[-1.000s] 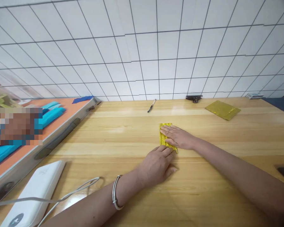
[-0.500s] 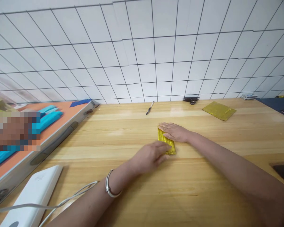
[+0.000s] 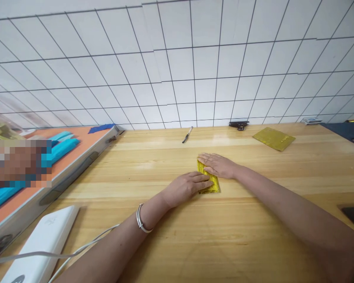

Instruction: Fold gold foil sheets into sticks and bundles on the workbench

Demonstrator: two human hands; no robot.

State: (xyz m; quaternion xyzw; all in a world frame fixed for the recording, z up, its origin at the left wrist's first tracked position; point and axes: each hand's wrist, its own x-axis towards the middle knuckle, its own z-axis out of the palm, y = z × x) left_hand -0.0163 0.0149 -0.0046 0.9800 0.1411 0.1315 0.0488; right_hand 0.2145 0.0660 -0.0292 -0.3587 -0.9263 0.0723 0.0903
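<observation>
A small piece of shiny gold foil paper (image 3: 214, 187), with creases running across it, lies flat on the wooden table (image 3: 153, 157). My left hand (image 3: 188, 188) rests on its near left part, fingers stretched over the foil. Across the far right part of the foil lies my right hand (image 3: 218, 165), palm down with fingers extended. Both hands touch the foil and cover some of it. A silver bangle (image 3: 141, 220) circles my left wrist.
A larger gold sheet (image 3: 274, 138) lies at the back right. A pen (image 3: 187, 134) and a black clip-like object (image 3: 238, 125) are near the tiled wall (image 3: 206, 63). At left are a white power bank (image 3: 44, 239) with a cable and an orange-topped board (image 3: 76, 147) bearing blue pieces.
My left hand has shifted slightly away from me, and its fingers have flattened onto the foil, showing more of its near edge. The right hand stays in place.
</observation>
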